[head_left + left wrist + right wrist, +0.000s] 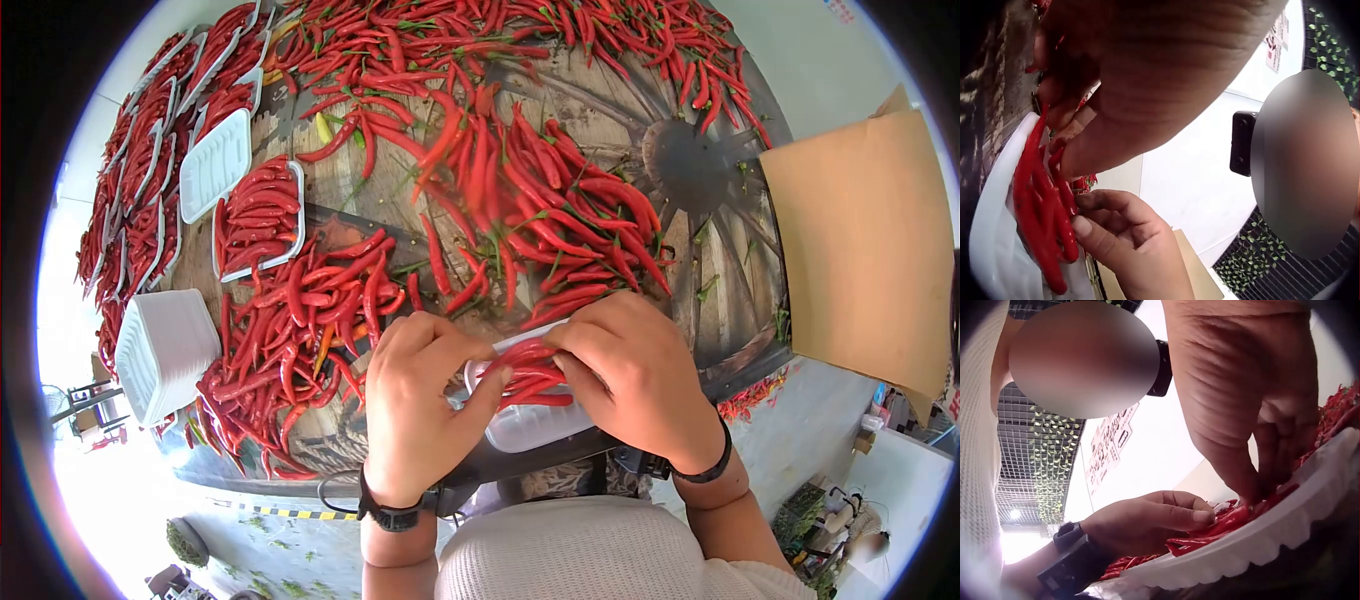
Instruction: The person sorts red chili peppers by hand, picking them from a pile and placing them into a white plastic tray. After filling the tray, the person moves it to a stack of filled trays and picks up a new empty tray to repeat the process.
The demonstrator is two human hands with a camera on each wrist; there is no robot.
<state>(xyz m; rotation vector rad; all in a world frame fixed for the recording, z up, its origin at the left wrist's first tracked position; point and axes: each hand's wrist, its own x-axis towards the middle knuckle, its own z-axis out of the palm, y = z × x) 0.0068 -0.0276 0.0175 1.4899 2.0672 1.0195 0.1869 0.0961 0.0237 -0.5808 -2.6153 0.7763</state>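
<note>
Your white knit top [585, 550] fills the lower centre of the head frame, nearest the lens. Just above it, both hands meet over a white plastic tray [535, 435] at the near edge of the round wooden desk [712, 285]. Left hand [420, 400]: fingers bent, thumb and fingertips pinching one end of a small bunch of red chillies [535, 383]. Right hand [635, 375]: likewise curled, pinching the opposite end. Bunch lies crosswise in the tray's upper part, stretched between your two grips. Black bands circle both wrists.

Surroundings: loose chilli heap [570, 215] at centre, another [310, 325] left of your left hand, a spread [420, 35] along the top. Left side: stacked trays [172, 345], a single filled tray [262, 220], rows of filled trays at upper left. Cardboard sheet [860, 250] stands at right.
</note>
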